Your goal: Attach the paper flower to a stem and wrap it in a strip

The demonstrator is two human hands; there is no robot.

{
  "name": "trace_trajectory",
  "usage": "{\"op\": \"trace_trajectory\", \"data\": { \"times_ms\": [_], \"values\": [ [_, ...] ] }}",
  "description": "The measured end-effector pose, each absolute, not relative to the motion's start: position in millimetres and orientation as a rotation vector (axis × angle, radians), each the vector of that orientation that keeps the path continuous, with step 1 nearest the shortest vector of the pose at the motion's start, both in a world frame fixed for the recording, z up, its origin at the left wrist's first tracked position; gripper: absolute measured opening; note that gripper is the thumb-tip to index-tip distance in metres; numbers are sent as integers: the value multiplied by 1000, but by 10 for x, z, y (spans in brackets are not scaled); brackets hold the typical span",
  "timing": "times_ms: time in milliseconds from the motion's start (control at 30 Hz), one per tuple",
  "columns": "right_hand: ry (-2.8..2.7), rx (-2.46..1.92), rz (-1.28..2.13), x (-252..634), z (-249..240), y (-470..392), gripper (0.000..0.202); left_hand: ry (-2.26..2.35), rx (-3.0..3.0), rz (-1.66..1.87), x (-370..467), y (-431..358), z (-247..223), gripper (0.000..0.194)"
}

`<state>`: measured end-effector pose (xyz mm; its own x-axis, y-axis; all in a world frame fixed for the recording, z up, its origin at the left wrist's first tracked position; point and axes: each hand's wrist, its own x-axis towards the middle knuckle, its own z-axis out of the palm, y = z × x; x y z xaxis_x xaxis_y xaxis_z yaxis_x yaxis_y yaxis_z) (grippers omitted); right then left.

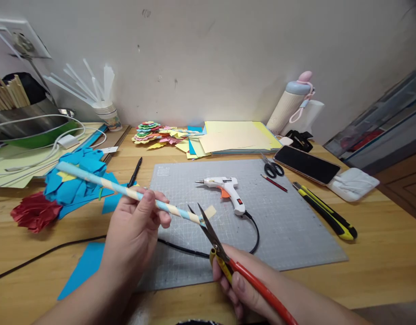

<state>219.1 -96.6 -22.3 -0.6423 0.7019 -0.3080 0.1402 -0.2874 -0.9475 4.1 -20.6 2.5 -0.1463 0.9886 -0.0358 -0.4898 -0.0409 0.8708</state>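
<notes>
My left hand (136, 225) is closed around a rolled paper stick (109, 184), striped in pale blue and cream. The stick slants down to the right, with its far end over some crumpled blue paper (81, 180). My right hand (240, 282) grips scissors (211, 230) with a long red handle and a yellow part near the pivot. The blades are parted around the stick's near right end, where a small cream paper flap (209, 212) sticks out. Just beyond lies a white glue gun (224, 183) with an orange trigger.
A grey cutting mat (180, 271) covers the table's middle, crossed by the glue gun's black cord (184, 248). On the right are black-handled scissors (273, 169), a yellow-black utility knife (324, 212) and a phone (306, 164). A red paper flower (36, 212) lies left; stacked paper (241, 135) sits behind.
</notes>
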Motion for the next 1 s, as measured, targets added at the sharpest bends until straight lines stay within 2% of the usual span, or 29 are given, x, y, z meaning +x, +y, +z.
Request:
{"op": "trace_trajectory", "data": {
  "times_ms": [333,633,1000],
  "values": [
    [-1604,-1025,1968,2140,-73,-879,59,929,844,1563,36,-279,24,32],
    [-1426,-1173,1748,1978,-233,-935,62,961,959,1611,128,-366,50,32],
    [-1532,-1177,1768,2048,-67,-818,58,978,1004,1668,158,-457,14,23]
  ]
}}
